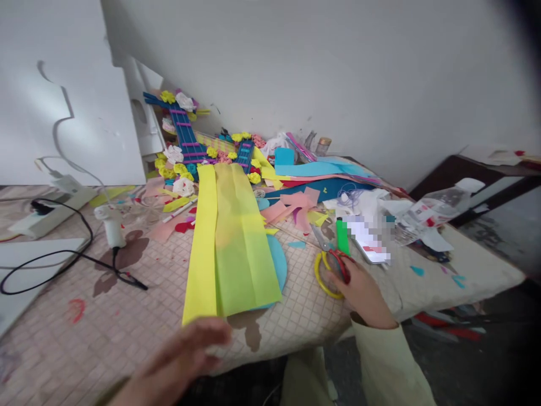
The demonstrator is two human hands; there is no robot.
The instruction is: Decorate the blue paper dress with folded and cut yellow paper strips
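My right hand (366, 293) is closed on the red and yellow handles of a pair of scissors (324, 282), whose blades point away from me to the left. My left hand (186, 352), somewhat blurred, is over the table's front edge with fingers and thumb apart and nothing between them. Just beyond its fingertips lies a long creased sheet of yellow paper (243, 248), with a brighter yellow strip (200, 242) along its left side. A rounded piece of blue paper (278, 265) shows from under the sheet's right edge.
A phone (366, 239) and a green object (342, 237) lie beyond the scissors. A plastic bottle (443, 203) is at right. Paper-flower decorations (186, 138) and pink scraps (291, 204) are at the back. A white corded tool (110, 225) and power strip (53, 211) are at left.
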